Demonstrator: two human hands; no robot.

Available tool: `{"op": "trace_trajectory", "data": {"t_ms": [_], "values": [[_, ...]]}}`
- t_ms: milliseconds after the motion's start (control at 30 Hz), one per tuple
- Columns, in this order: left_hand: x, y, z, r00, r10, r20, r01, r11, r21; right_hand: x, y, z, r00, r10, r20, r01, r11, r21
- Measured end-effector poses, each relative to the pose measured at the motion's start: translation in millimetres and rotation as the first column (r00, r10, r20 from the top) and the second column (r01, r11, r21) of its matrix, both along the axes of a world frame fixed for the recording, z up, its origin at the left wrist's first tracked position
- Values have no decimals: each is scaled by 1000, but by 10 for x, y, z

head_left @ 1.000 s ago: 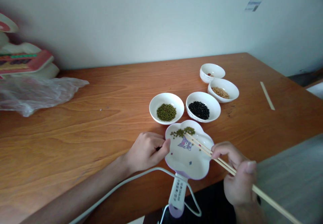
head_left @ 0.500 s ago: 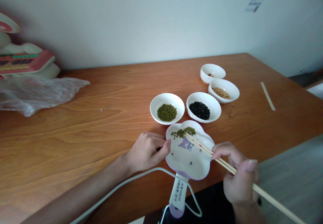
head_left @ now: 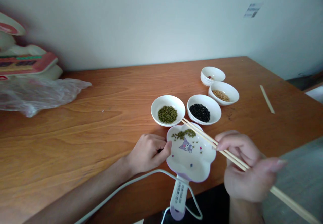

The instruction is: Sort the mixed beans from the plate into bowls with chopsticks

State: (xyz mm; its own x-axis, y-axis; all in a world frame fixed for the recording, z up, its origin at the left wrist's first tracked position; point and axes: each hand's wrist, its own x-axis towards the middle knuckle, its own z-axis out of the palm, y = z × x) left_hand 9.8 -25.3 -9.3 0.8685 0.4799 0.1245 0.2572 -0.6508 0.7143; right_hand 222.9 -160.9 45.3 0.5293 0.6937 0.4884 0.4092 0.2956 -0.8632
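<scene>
A pair of wooden chopsticks (head_left: 204,135) is held in my right hand (head_left: 246,166). Their tips are close together over the gap between the green-bean bowl and the dish; I cannot make out a bean between them. My left hand (head_left: 150,153) is closed at the left rim of a white flower-shaped dish with a purple edge and handle (head_left: 196,173), thumb on the rim. Mung beans (head_left: 184,134) lie along the dish's far side, a few stray ones near the middle. Behind it stands a white bowl (head_left: 157,102) holding a heap of mung beans (head_left: 167,115).
White bowls with black beans (head_left: 200,113), tan beans (head_left: 220,95) and a few reddish pieces (head_left: 210,77) stand to the right. A wooden strip (head_left: 266,98) lies farther right. A white cable (head_left: 126,183) crosses before the dish. Left are a plastic bag (head_left: 47,91) and a toy (head_left: 27,65).
The chopstick tips have risen from the beans in the dish and moved away from me, toward the mung-bean bowl. My right hand has shifted slightly right; my left hand stays at the rim.
</scene>
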Motion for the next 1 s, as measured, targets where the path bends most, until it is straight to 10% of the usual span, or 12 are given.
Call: {"op": "trace_trajectory", "data": {"t_ms": [300,1000], "values": [[10,15,22,1000,-5,4,5,1000,-9,280,-204,-475,996,-41,78,54,982,-182],[10,8,39,1000,-13,26,13,1000,7,181,-193,-434,991,-53,120,71,986,-152]]}}
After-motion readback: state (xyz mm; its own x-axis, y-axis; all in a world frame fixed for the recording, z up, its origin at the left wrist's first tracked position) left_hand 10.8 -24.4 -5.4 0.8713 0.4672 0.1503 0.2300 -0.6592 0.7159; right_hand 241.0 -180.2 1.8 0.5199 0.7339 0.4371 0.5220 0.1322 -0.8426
